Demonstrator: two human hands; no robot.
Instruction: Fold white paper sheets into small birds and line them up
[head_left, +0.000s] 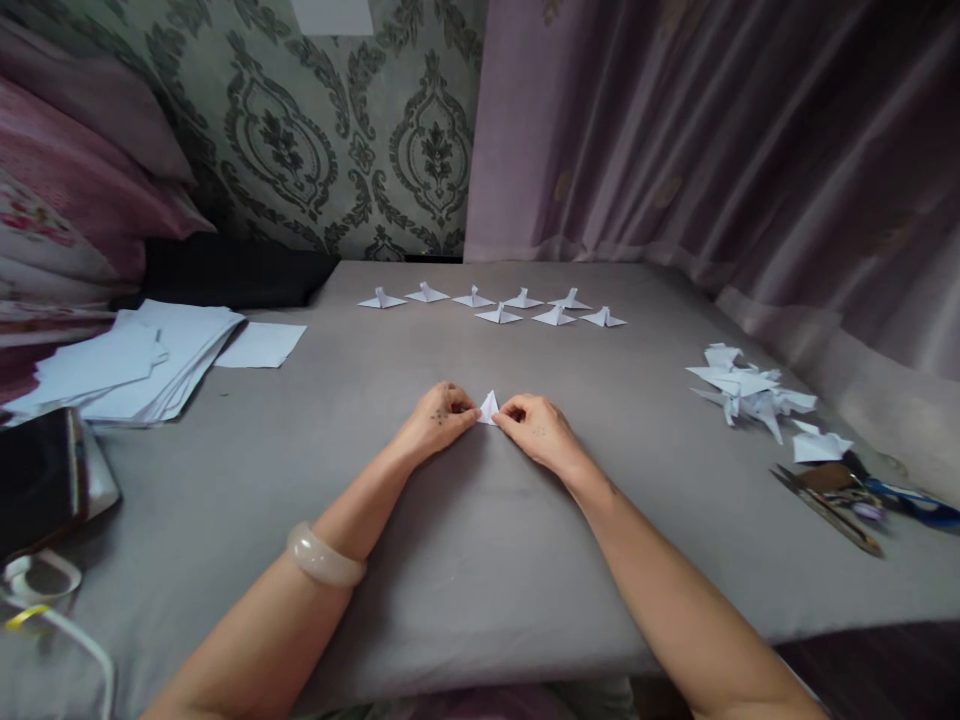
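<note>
A small folded piece of white paper (pixel 489 407) rests on the grey surface (pixel 465 560) in the middle of the view. My left hand (pixel 439 415) pinches its left side with fingers closed. My right hand (pixel 534 428) pinches its right side the same way. Both hands press down close to the surface. A pale bangle (pixel 324 557) sits on my left wrist.
Several finished folded paper figures (pixel 499 303) stand in two rows farther back. A stack of white sheets (pixel 131 360) lies at the left. Paper scraps (pixel 750 393) and scissors (pixel 840 500) lie at the right. A dark device (pixel 37 480) sits at the left edge.
</note>
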